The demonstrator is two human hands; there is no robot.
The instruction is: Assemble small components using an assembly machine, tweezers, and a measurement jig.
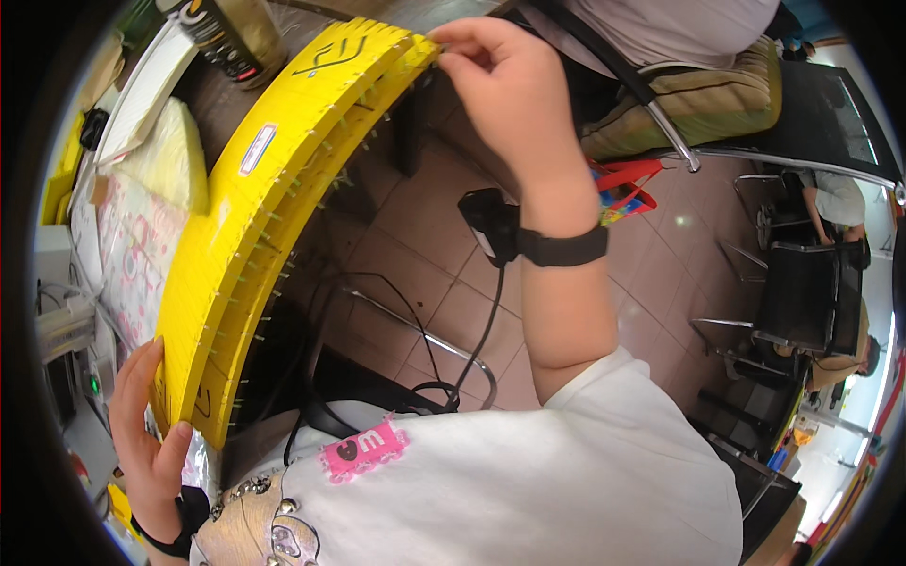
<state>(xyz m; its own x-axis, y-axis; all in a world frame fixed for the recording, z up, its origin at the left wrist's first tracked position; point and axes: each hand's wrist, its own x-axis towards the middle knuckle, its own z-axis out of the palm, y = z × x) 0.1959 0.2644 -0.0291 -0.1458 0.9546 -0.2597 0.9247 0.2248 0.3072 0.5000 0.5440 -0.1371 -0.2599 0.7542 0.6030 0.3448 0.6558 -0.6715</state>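
Observation:
A long yellow board slants from near my body to the far side, with many short, thin pale ends sticking out along its edges. It bears dark hand-drawn marks and a small white label. My left hand grips its near end, thumb on one side and fingers on the other. At the far end my right hand is closed in a pinch against the board's corner. Whatever lies between those fingertips is too small to make out. Each wrist wears a black band.
A table with a flowered cover lies left, holding a pale yellow packet. A dark-labelled jar stands at the far left. A black cable hangs beside my right forearm. Another person sits on a striped cushion at far right.

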